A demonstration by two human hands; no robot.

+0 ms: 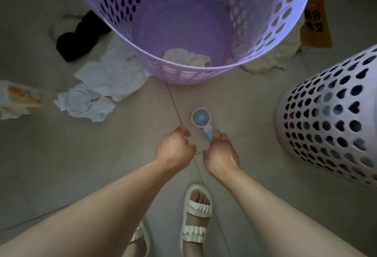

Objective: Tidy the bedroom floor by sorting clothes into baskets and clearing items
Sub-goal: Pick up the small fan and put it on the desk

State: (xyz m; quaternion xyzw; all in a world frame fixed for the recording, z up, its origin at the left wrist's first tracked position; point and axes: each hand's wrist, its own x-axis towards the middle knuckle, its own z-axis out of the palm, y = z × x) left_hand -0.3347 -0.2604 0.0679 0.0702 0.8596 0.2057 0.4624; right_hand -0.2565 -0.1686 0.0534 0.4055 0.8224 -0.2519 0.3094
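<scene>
Inside purple basket (204, 75): white cloth (183, 56) | white basket (330, 118): contents unclear

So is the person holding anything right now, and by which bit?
Yes: the right hand grips the small handheld fan by the lower end of its handle. The left hand holds nothing.

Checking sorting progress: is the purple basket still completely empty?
No, a crumpled white garment already lies at the bottom of the purple basket.

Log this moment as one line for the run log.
right hand: holds fan handle | left hand: free, beside it | purple basket: white cloth inside | floor: white clothes, black garment
</scene>
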